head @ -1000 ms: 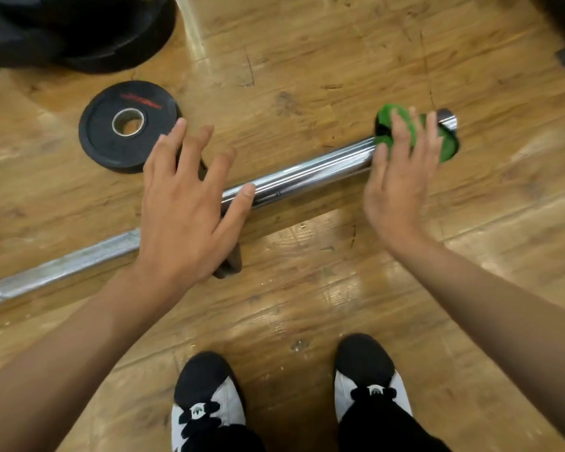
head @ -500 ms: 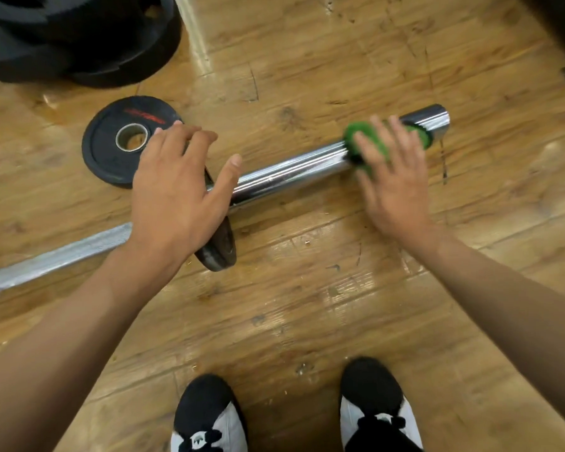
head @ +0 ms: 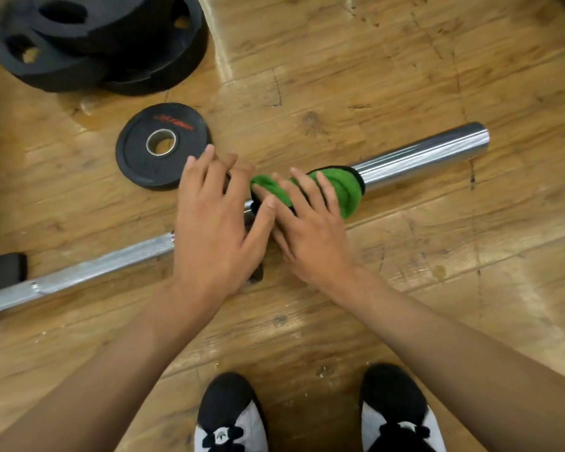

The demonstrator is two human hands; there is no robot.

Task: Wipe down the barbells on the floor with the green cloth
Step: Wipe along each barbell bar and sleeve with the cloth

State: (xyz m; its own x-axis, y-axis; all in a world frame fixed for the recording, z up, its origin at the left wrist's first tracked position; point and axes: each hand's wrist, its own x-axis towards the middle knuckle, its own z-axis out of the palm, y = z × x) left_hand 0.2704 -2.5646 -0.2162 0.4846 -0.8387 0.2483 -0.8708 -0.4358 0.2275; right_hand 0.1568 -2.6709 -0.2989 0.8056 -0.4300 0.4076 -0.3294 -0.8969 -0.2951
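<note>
Head view
Barbell [head: 421, 154]: lying on the wooden floor [head: 405, 288], long axis running from lower left to upper right, chrome sleeve tip pointing away to the right.
Green cloth [head: 340, 187]: wrapping round the barbell's sleeve at its inner end, leaving bare chrome between cloth and tip.
Right hand [head: 310, 236]: reaching in from the near side of the barbell and pressing on the cloth, fingers lying fairly straight and a little apart across the fabric; thumb hidden, so any pinch underneath not showing.
Left hand [head: 216, 233]: spreading straight fingers over the barbell just left of the cloth, clamping on nothing; actual contact with the bar impossible to tell.
Deciding relation: unwiped sleeve extending along the barbell's axis, up and right of the right fingertips; right hand being the nearer one, probably needing to slide along the bar, not across it.
Small plate [head: 162, 146]: lying flat on the far side of the barbell, just beyond the left fingertips.
Plate stack [head: 95, 37]: sitting well beyond the barbell, far left.
Shoes [head: 229, 419]: standing on the barbell's near side.
</note>
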